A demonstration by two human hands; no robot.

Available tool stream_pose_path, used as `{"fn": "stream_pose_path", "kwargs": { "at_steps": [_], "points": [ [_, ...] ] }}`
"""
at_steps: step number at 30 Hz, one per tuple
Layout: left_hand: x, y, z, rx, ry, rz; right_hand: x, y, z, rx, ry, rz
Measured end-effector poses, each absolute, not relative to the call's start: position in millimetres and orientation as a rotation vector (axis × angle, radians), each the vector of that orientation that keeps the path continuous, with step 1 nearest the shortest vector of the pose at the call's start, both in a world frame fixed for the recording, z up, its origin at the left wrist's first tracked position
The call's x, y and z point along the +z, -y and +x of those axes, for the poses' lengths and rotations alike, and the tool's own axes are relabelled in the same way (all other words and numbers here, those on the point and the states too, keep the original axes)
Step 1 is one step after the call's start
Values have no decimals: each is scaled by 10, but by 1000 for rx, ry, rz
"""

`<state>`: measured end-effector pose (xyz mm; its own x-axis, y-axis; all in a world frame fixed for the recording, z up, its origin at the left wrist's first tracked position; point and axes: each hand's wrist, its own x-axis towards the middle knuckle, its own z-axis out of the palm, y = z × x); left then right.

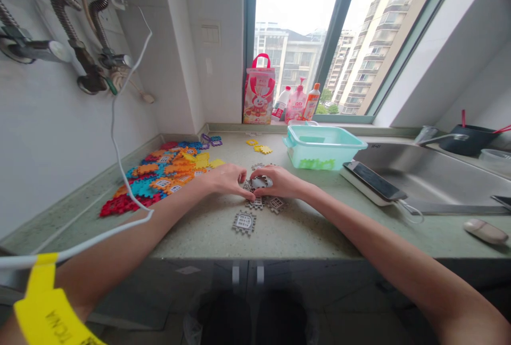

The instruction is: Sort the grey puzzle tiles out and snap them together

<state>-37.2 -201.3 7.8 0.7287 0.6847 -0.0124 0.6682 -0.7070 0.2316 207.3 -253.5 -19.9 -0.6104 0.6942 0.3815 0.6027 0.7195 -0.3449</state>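
My left hand (228, 179) and my right hand (280, 181) meet over the middle of the counter, fingers curled around a grey interlocking puzzle tile (261, 181). The thumbs come together at its near side, and the fingers partly hide it. More grey tiles lie beneath and around the hands, one tile (276, 204) by the right thumb. Closer to me, a grey tile with a white window pattern (244, 222) lies flat by itself. Beyond my left forearm spreads a pile of orange, blue, red and yellow tiles (159, 172).
A mint-green tub (325, 145) with green pieces inside stands right of the hands. A phone (375, 181) rests on a white box beside the steel sink (439, 174). Yellow pieces (261, 149) lie farther back. A white cable (115, 132) hangs at left.
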Motion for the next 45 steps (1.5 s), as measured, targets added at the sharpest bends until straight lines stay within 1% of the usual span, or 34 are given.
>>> {"fn": "stream_pose_path", "kwargs": {
  "at_steps": [11,15,22,28,34,40,45],
  "points": [
    [76,1922,-413,16,-1002,2657,-246,2461,2105,288,2363,-1049],
    [92,1912,-431,25,-971,2638,-231,2465,2135,239,2371,-1105],
    [152,1721,-644,24,-999,2585,-162,2511,2219,168,2431,-1071],
    [125,1662,-688,140,-1077,2620,-154,2485,2299,60,2441,-1116],
    [-6,1636,-515,270,-1058,2671,-56,2485,2413,59,2340,-1062],
    [-70,1447,-569,418,-1134,2747,-53,2529,2149,62,2287,-983],
    [-160,1337,-546,389,-1162,2805,-201,2532,1964,73,2397,-1045]
  ]
}}
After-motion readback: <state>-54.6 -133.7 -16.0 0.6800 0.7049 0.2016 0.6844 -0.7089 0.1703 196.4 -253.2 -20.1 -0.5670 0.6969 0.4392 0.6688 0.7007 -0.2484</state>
